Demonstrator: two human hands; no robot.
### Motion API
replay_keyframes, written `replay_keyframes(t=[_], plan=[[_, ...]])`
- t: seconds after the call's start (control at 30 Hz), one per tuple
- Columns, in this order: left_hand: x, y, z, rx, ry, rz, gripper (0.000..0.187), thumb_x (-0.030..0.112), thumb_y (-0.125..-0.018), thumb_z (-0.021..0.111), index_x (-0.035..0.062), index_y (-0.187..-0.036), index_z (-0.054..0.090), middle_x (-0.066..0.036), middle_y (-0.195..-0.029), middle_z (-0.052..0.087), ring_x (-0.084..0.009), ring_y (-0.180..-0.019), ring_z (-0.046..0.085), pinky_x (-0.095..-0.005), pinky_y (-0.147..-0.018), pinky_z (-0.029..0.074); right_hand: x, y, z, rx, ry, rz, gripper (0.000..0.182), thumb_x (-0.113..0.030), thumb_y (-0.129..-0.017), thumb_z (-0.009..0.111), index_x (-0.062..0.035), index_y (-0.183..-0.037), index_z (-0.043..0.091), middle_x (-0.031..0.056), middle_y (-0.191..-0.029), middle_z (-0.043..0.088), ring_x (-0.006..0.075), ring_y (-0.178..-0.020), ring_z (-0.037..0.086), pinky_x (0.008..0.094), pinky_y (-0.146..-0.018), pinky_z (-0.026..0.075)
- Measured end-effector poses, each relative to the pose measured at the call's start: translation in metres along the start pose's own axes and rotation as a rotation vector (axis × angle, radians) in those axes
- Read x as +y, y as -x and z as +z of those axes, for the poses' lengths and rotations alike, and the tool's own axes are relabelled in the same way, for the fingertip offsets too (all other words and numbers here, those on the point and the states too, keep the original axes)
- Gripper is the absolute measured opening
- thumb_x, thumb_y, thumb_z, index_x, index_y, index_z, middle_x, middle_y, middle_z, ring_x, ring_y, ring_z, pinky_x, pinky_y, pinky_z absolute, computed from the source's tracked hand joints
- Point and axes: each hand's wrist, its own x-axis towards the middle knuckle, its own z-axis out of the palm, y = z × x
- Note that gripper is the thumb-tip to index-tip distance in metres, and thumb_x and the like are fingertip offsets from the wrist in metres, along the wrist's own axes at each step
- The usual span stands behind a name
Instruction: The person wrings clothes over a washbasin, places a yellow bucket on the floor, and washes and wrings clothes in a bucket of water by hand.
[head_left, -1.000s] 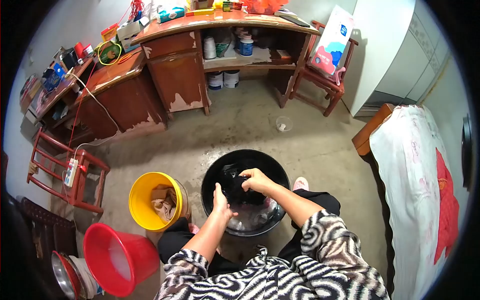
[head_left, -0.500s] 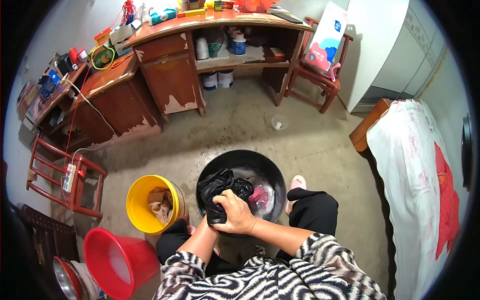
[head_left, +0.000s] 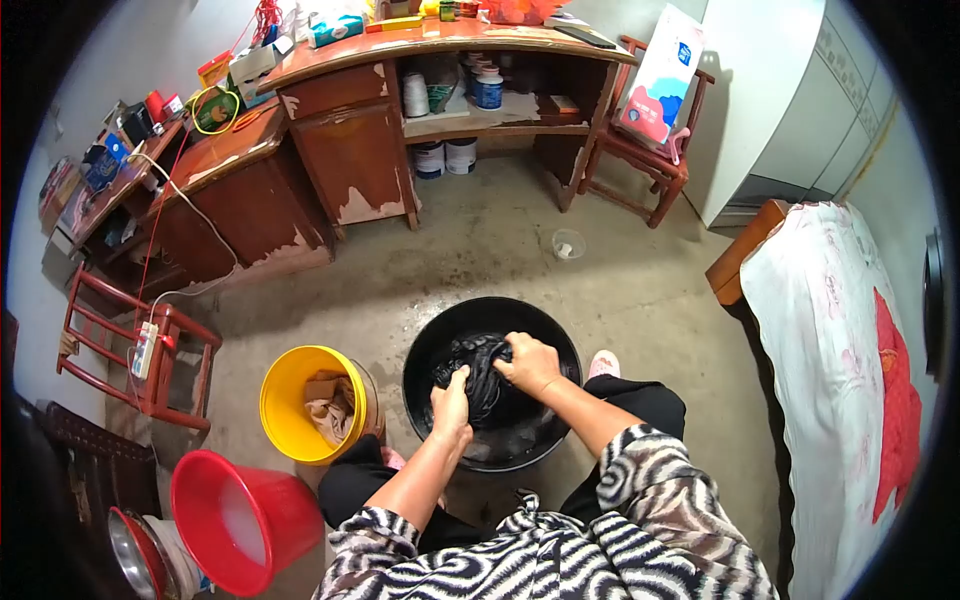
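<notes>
Both hands in the black basin (head_left: 425,345) on the floor, both clenched on the same dark wet cloth (head_left: 480,372). Left hand (head_left: 451,407) grips its near end, right hand (head_left: 528,362) grips the far right side; the cloth is bunched and twisted between them, inside the basin, low over the water. Cannot tell if it touches the bottom.

Around it:
- Yellow bucket (head_left: 285,375) just left of the basin, beige cloth (head_left: 328,402) inside.
- Red bucket (head_left: 215,500) nearer, lower left, with a metal bowl (head_left: 128,550) beside it at the frame edge.
- Red stool (head_left: 110,345) further left, white power strip (head_left: 145,348) on it, cord running up to the desk (head_left: 350,150).
- Desk is worn brown wood, L-shaped, top cluttered; jars (head_left: 448,158) on its lower shelf.
- Red chair (head_left: 640,165) right of the desk, carrying a white-and-pink pack (head_left: 660,75).
- Small clear cup (head_left: 568,244) on the floor between basin and desk.
- Bed (head_left: 830,370) along the right, white cover with a red print.
- White cabinet (head_left: 780,90) top right.

Person wears a zebra-print top and black trousers, knees either side of the basin.
</notes>
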Motion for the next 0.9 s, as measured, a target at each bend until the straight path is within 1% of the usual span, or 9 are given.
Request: replay_keyframes(t=[0.13,0.23,0.3,0.4,0.5,0.63,0.7,0.73,0.9], plan=[[0.007,-0.02,-0.012,0.027,-0.147,0.11,0.048,0.025,-0.078,0.064,0.0019,-0.116,0.048,-0.011,-0.123,0.039,-0.0191,-0.108,0.043,-0.0311,-0.094,0.033,0.011,0.001,-0.02,-0.454,0.331,0.021,0.055,-0.032,-0.066,0.067,0.0001,-0.107,0.052,0.0206,-0.112,0.047,0.0331,-0.104,0.046,0.0395,-0.084,0.04],[0.01,-0.023,-0.017,0.057,-0.275,0.057,0.057,0.033,-0.08,0.059,0.0051,-0.126,0.04,-0.014,-0.132,0.027,-0.0225,-0.118,0.035,-0.0316,-0.098,0.03,-0.004,0.001,-0.018,-0.245,0.382,-0.246,0.072,-0.032,-0.063,0.069,-0.001,-0.122,0.04,0.0215,-0.124,0.038,0.0348,-0.112,0.039,0.044,-0.088,0.037],[-0.002,-0.027,-0.022,0.075,-0.242,0.067,0.059,0.038,-0.083,0.052,0.0106,-0.132,0.033,-0.016,-0.134,0.024,-0.026,-0.123,0.03,-0.0337,-0.1,0.029,-0.008,-0.003,0.005,-0.44,0.056,-0.076,0.09,-0.041,-0.062,0.069,-0.0144,-0.135,0.024,0.0204,-0.139,0.02,0.0407,-0.125,0.023,0.064,-0.095,0.021],[-0.012,-0.034,-0.029,0.18,-0.202,0.087,0.06,0.036,-0.085,0.047,0.0135,-0.136,0.026,-0.014,-0.138,0.021,-0.0264,-0.124,0.029,-0.0383,-0.098,0.031,-0.03,0.007,0.027,-0.73,0.222,-0.032,0.091,-0.059,-0.068,0.06,-0.0271,-0.14,0.014,0.0142,-0.145,0.009,0.0446,-0.13,0.008,0.0697,-0.094,0.013],[-0.03,-0.039,-0.038,0.247,-0.223,-0.156,0.065,0.042,-0.082,0.047,0.0233,-0.138,0.019,-0.004,-0.141,0.025,-0.026,-0.117,0.036,-0.0459,-0.081,0.034,-0.023,0.013,0.05,-0.864,0.492,-0.161,0.064,-0.05,-0.075,0.057,-0.017,-0.129,0.044,0.0128,-0.145,0.014,0.0425,-0.131,0.004,0.0699,-0.092,0.013],[-0.043,-0.041,-0.04,0.222,-0.304,-0.23,0.07,0.046,-0.08,0.047,0.0297,-0.139,0.011,-0.003,-0.145,0.015,-0.0305,-0.123,0.026,-0.0525,-0.08,0.03,-0.003,-0.003,0.076,-0.86,0.572,-0.175,0.057,-0.043,-0.076,0.058,-0.0101,-0.122,0.051,0.0158,-0.138,0.031,0.038,-0.131,0.015,0.0663,-0.093,0.019],[-0.045,-0.046,-0.045,0.257,-0.3,-0.254,0.071,0.046,-0.08,0.047,0.0272,-0.139,0.013,-0.004,-0.145,0.015,-0.0318,-0.125,0.024,-0.0568,-0.085,0.027,0.001,-0.017,0.075,-0.854,0.4,-0.032,0.048,-0.031,-0.075,0.057,-0.0053,-0.115,0.056,0.0158,-0.126,0.047,0.0306,-0.124,0.035,0.0577,-0.094,0.025],[-0.04,-0.047,-0.046,0.295,-0.295,-0.278,0.071,0.047,-0.08,0.047,0.0247,-0.139,0.014,-0.005,-0.145,0.015,-0.0331,-0.127,0.022,-0.0611,-0.089,0.023,-0.003,-0.019,0.06,-0.752,0.212,0.094,0.039,-0.021,-0.072,0.057,-0.0018,-0.106,0.06,0.0151,-0.115,0.056,0.0271,-0.11,0.05,0.0511,-0.094,0.03],[-0.014,-0.037,-0.035,0.128,0.003,-0.399,0.072,0.051,-0.08,0.047,0.0138,-0.137,0.025,-0.009,-0.144,0.021,-0.0349,-0.129,0.02,-0.0652,-0.095,0.006,0.006,-0.009,0.04,-0.282,-0.447,0.213,0.025,-0.011,-0.063,0.06,0.0004,-0.086,0.063,0.0132,-0.084,0.063,0.0233,-0.08,0.059,0.0371,-0.074,0.042]])
